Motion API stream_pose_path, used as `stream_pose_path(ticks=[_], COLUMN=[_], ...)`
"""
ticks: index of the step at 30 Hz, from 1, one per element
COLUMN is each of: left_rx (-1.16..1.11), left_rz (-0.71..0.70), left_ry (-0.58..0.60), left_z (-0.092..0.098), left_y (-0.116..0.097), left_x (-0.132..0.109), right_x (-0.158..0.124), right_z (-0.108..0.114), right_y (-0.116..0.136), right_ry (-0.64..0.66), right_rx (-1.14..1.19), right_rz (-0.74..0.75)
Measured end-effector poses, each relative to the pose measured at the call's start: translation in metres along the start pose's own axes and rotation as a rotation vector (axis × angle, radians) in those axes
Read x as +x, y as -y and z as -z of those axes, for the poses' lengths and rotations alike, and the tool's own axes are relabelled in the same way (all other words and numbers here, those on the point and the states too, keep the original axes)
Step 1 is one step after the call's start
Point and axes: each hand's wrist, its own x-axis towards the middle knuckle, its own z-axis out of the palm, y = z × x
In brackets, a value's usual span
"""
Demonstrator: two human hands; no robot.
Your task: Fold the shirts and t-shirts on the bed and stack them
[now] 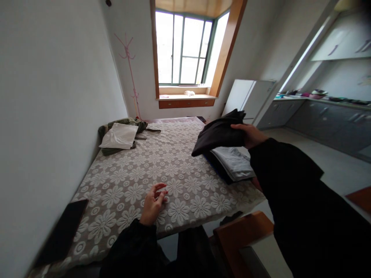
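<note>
My right hand grips a folded black garment and holds it in the air above a stack of folded clothes at the right edge of the table. The stack shows a light grey piece on top and a dark blue one beneath. My left hand hovers low over the flower-patterned lace tablecloth near the front edge, fingers loosely curled and apart, holding nothing. Both arms wear black sleeves.
A white folded cloth lies on an olive garment at the table's far left. A dark flat object sits at the front left corner. A wooden chair stands at the front right. A window, a pink coat stand, a white fridge and kitchen counters lie beyond.
</note>
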Motion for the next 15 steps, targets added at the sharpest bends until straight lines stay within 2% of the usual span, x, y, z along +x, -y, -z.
stream_pose_path(ticks=[2, 4, 6, 10, 13, 15], left_rx=[0.027, 0.05, 0.074, 0.119, 0.14, 0.143], left_rz=[-0.007, -0.015, -0.03, -0.049, -0.046, -0.042], left_ry=[0.015, 0.032, 0.044, 0.059, 0.07, 0.076], left_z=[0.0, 0.001, 0.001, 0.001, 0.001, 0.001], left_y=[0.0, 0.0, 0.0, 0.0, 0.0, -0.001], left_x=[0.0, 0.0, -0.001, -0.002, -0.002, -0.002], right_x=[0.015, 0.021, 0.019, 0.005, -0.003, -0.001], right_z=[0.005, 0.018, 0.036, 0.072, 0.09, 0.096], right_y=[0.012, 0.008, -0.013, -0.078, -0.113, -0.121], right_ry=[-0.051, -0.092, -0.167, -0.378, -0.42, -0.419], right_rx=[0.049, 0.111, 0.159, 0.191, 0.194, 0.215], right_rz=[0.017, 0.054, 0.023, -0.177, -0.236, -0.239])
